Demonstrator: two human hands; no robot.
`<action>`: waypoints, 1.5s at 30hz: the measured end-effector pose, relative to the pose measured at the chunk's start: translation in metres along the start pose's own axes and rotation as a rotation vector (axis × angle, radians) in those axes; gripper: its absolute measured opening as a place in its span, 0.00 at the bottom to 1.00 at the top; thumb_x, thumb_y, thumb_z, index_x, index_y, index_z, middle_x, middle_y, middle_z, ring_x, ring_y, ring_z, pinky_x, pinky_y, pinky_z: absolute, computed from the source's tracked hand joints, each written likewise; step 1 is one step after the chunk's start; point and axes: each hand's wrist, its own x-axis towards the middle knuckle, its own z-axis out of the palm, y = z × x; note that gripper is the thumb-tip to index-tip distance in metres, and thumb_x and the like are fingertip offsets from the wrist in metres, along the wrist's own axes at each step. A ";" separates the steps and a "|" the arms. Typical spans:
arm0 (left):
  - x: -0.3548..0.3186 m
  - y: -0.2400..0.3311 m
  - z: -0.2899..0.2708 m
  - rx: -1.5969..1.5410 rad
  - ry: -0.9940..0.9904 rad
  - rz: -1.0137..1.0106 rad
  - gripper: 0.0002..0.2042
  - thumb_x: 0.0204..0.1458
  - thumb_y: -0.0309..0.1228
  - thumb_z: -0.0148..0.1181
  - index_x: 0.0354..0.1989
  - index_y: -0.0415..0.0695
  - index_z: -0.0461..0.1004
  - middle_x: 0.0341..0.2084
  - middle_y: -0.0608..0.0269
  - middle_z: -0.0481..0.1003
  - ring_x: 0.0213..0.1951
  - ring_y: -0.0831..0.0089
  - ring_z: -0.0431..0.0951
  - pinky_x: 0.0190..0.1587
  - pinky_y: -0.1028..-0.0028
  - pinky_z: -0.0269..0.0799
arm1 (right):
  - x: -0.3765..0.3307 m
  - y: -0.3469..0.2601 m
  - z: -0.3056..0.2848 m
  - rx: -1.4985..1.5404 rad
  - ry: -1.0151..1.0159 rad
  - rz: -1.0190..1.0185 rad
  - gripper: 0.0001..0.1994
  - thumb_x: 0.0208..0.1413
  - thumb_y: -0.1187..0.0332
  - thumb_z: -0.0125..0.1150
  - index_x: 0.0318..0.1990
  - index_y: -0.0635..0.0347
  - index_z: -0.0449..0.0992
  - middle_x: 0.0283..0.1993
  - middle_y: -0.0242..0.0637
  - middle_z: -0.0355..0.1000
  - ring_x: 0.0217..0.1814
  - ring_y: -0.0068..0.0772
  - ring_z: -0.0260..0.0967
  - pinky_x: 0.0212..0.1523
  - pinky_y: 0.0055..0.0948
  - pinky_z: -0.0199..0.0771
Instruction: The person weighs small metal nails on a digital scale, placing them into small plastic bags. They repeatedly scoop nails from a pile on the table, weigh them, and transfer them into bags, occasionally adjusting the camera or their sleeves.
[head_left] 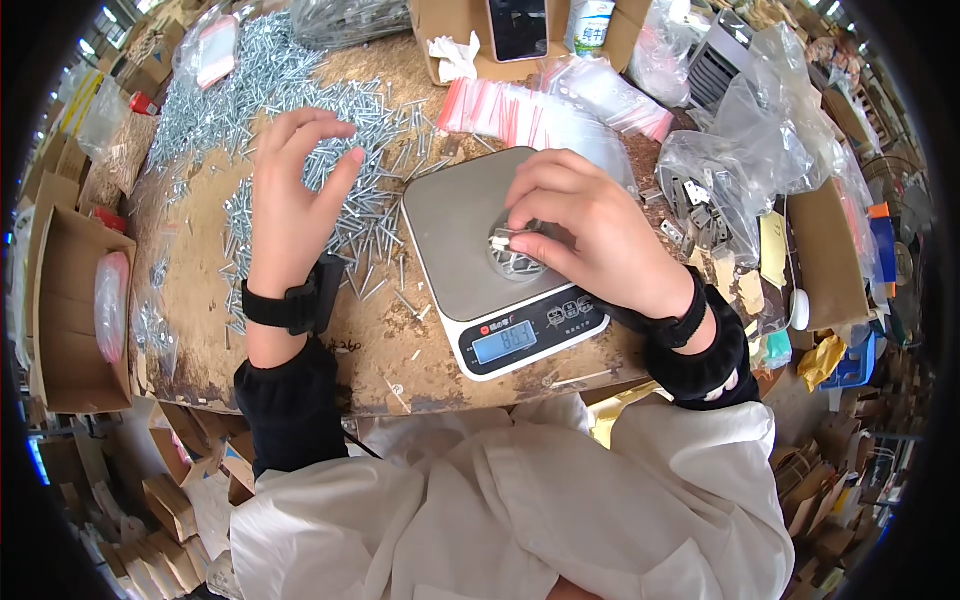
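My left hand point(300, 185) hangs over the near side of a big pile of silver screws point(370, 130), its fingers curved and apart with nothing between them. On the metal plate of a digital kitchen scale point(450, 235) sits a small clear round cup point(517, 268) with several screws inside. My right hand point(600, 225) is closed at that cup, thumb and fingers pinching near its rim. Small white bits show by the thumb tip. The fingers partly hide what lies in the cup. The scale's lit display point(505, 343) faces me.
Red-edged zip bags point(530, 115) lie behind the scale. A phone point(518, 28) leans in a cardboard box point(432, 50) at the back. To the right, a clear bag holds metal brackets point(700, 210). An open carton point(85, 310) stands left of the worn wooden table point(200, 330).
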 end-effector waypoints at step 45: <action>-0.016 0.086 0.016 -0.594 0.038 -0.030 0.21 0.54 0.30 0.67 0.55 0.39 0.72 0.42 0.54 0.77 0.47 0.58 0.76 0.52 0.64 0.69 | 0.004 -0.020 -0.039 -0.139 -0.013 -0.142 0.32 0.50 0.71 0.65 0.65 0.66 0.67 0.69 0.49 0.64 0.72 0.56 0.60 0.68 0.52 0.59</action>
